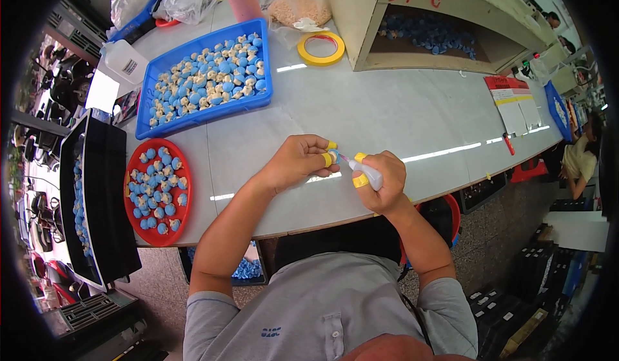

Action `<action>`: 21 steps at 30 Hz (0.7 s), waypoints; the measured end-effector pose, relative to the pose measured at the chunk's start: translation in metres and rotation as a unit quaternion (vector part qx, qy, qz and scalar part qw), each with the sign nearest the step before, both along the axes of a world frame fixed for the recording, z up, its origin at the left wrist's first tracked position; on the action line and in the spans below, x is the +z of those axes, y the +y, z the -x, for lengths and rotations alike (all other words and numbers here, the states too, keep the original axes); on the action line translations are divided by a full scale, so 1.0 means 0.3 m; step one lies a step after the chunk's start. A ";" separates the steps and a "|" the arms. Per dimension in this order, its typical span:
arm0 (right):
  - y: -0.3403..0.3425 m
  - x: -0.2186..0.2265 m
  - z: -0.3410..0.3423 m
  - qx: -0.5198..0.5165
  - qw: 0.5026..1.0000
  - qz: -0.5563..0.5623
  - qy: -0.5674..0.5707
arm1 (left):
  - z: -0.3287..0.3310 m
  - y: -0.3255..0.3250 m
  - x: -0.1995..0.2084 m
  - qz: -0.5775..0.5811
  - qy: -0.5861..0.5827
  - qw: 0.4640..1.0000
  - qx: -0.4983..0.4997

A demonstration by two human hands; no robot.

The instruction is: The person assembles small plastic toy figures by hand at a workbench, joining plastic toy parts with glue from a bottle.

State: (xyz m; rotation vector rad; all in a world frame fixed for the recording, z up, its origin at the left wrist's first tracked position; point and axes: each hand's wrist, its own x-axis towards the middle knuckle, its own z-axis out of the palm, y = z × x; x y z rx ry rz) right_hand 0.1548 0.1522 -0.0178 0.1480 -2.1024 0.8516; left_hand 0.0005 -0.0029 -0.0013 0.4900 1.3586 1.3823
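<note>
Over there a pink tumbler (242,1) is standing, a yellow tape roll (322,61) is lying by the cabinet (348,16), and a white jug (122,61) is sitting further left

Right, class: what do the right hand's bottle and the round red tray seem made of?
Bottle: probably plastic, satin-looking; its body whitish and cloudy.
Round red tray: likely moulded plastic, smooth, perhaps slightly glossy; its colour is even, its rim continuous.

Single view on my feed: left fisheye of a head-worn pair. I look steeply down from above the grey shirt (306,303), facing forward across the worktop (438,112). The left hand (302,160) and right hand (385,183) sit mid-frame at close range; the beige cabinet (464,3) stands farther off (edges bend, corners go black).
</note>
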 end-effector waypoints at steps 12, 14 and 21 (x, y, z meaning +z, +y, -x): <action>-0.002 0.010 0.001 -0.011 1.000 -0.003 0.022 | 0.000 0.002 0.007 0.002 0.005 1.000 0.007; 0.003 0.012 -0.005 -0.002 0.999 0.020 0.036 | 0.003 0.001 0.007 0.003 0.006 1.000 0.005; 0.006 -0.013 -0.048 -0.028 0.985 0.170 -0.008 | 0.009 -0.001 0.021 0.004 -0.008 0.999 0.037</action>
